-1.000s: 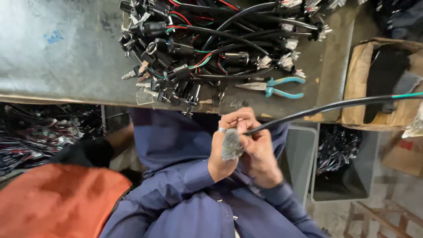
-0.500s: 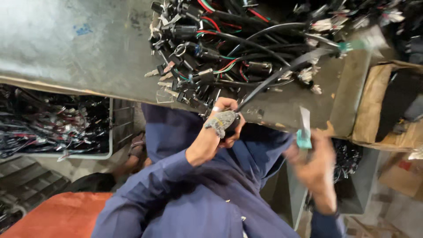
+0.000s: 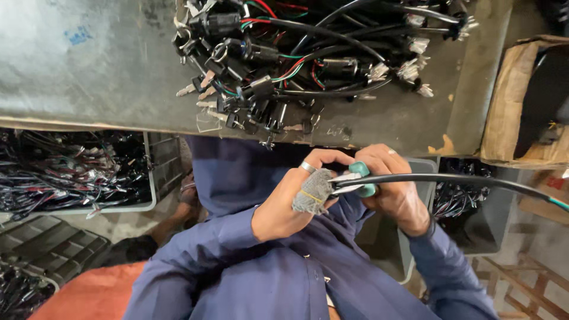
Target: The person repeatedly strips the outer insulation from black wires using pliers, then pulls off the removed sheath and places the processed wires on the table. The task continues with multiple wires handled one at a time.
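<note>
the cable (image 3: 450,179) is a long black sheathed one, running from between the hands out past the right edge of the worktop (image 3: 89,77), with a green stretch showing at its far right end. it hangs in the open space below the worktop's near edge, above the person's blue-clad lap, with a grey bin (image 3: 89,178) of wires under the worktop's left side and a cardboard box (image 3: 510,106) off its right end. a pile of black wires and plugs (image 3: 296,59) crowds the worktop's near edge. the left hand (image 3: 290,198), its thumb wrapped in grey cloth, is curled and pinches the cable's end. the right hand (image 3: 388,186) is closed around teal-handled pliers (image 3: 355,181) set at the cable.
</note>
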